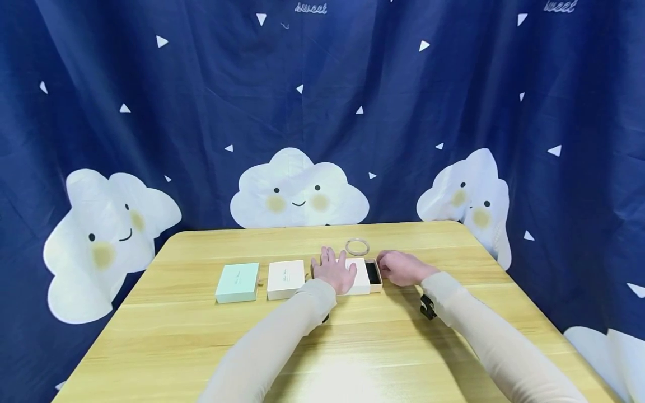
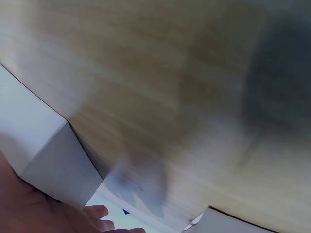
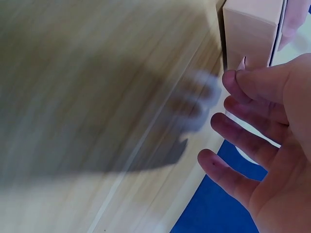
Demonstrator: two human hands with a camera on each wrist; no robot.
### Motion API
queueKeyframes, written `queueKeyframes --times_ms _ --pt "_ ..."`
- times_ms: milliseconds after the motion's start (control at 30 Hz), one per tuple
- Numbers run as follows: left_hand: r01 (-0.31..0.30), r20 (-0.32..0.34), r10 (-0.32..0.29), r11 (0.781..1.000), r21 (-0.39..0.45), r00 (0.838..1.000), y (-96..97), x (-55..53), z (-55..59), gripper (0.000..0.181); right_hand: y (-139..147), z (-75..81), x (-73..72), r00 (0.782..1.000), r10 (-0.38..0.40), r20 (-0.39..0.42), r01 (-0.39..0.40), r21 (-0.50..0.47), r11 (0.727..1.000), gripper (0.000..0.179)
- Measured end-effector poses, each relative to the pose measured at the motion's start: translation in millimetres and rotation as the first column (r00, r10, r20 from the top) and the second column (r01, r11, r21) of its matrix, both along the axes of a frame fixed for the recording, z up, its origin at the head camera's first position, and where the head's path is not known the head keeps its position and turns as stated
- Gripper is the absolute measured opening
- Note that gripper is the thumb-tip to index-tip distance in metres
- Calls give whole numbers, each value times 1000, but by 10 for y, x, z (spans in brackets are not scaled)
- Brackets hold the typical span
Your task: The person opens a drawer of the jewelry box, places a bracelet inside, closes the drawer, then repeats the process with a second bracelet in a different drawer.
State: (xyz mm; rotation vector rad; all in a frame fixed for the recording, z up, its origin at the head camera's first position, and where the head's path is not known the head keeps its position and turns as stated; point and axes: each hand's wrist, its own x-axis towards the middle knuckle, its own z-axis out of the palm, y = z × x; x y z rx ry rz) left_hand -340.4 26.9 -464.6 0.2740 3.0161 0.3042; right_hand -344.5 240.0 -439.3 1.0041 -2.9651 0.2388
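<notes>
My left hand (image 1: 335,272) lies with its fingers spread on a white drawer-style gift box (image 1: 358,284). Its palm and fingers are against this box in the left wrist view. Out of the box's right end shows a pinkish drawer (image 1: 375,289) with a black insert (image 1: 372,272), partly slid out. At the drawer's front end, my right hand (image 1: 403,268) pinches a small pink ribbon tab (image 3: 242,63) between thumb and forefinger; the other fingers are loosely bent. Behind the box, a pale bangle (image 1: 346,247) lies flat on the table.
Left of my left hand stands another white box (image 1: 285,279), with a mint green box (image 1: 238,282) farther left. All rest on a light wooden table (image 1: 151,336). A dark blue curtain (image 1: 322,123) with cloud prints hangs behind the table.
</notes>
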Motion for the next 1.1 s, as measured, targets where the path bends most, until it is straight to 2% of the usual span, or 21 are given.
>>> queueKeyframes --times_ms 167,467,1100 --pt "10 5 -10 1000 -1 1000 -17 27 32 66 51 -12 -14 1000 -8 7 8 9 1000 19" --pt "10 -2 -10 1000 -3 1000 -16 7 -5 67 94 -3 -2 1000 -16 2 16 31 999 18" --pt "18 2 -18 1000 -3 1000 -9 34 40 67 229 4 -8 999 -36 -15 37 89 995 19"
